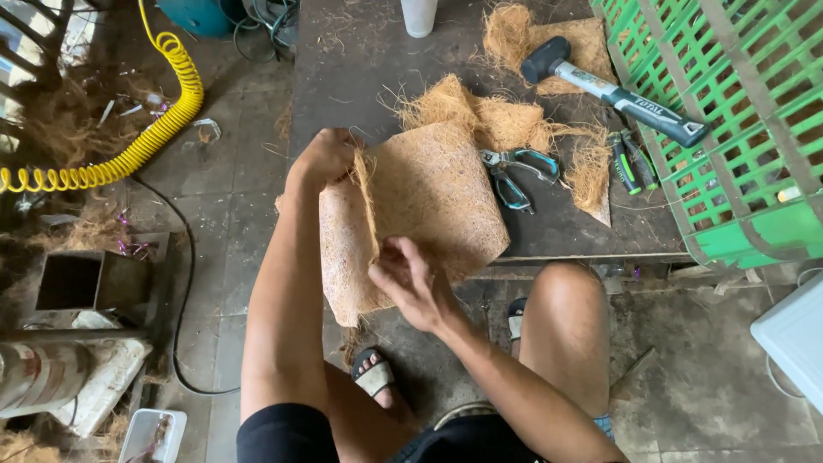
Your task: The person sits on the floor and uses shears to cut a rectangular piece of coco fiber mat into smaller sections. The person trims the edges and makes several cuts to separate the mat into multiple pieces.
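Two hands grip one coir sheet (429, 197) mid-frame, over the counter (360, 60) edge. My left hand (326, 159) pinches its top fold; my right hand (407, 283), nearer me, clasps the fold's lower end, which runs top to bottom.

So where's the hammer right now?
The hammer lies at the upper right of the head view on the dark workbench, beside the green plastic crate, just beyond the scissors.

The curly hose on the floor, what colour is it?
Bright yellow. The coiled hose shows best in the head view, at the upper left.
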